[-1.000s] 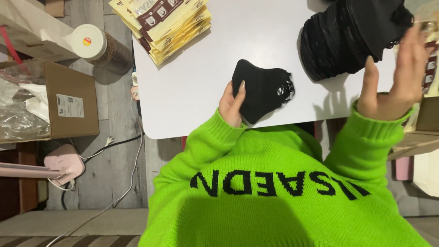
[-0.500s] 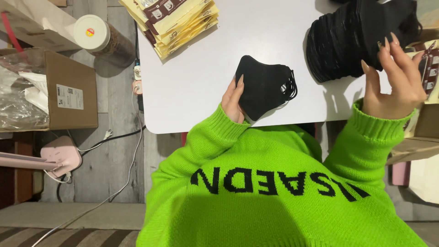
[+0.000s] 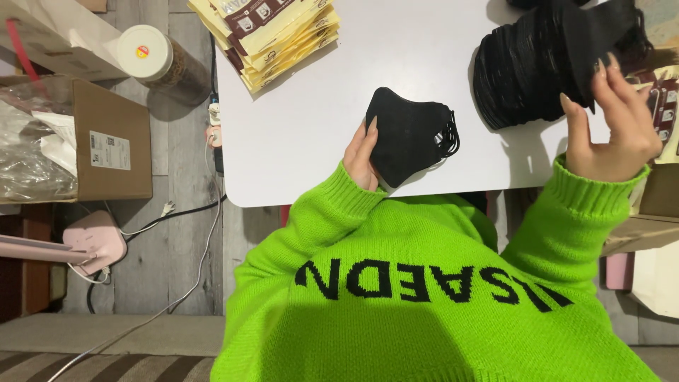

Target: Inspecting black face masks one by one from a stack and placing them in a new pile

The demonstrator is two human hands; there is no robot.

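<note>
**Both hands on black masks**

Your left hand (image 3: 362, 157) lay at the near edge of the tabletop (image 3: 304, 141), its grip closed lightly on a folded black mask (image 3: 409, 134) that rested flat there. Your right hand (image 3: 610, 131) was raised just right of it, fingers (image 3: 607, 74) pinching the top mask (image 3: 587, 42) of the black stack (image 3: 527, 71) farther back. At the far left edge of the tabletop sat a pile of packets (image 3: 272, 35).
</note>
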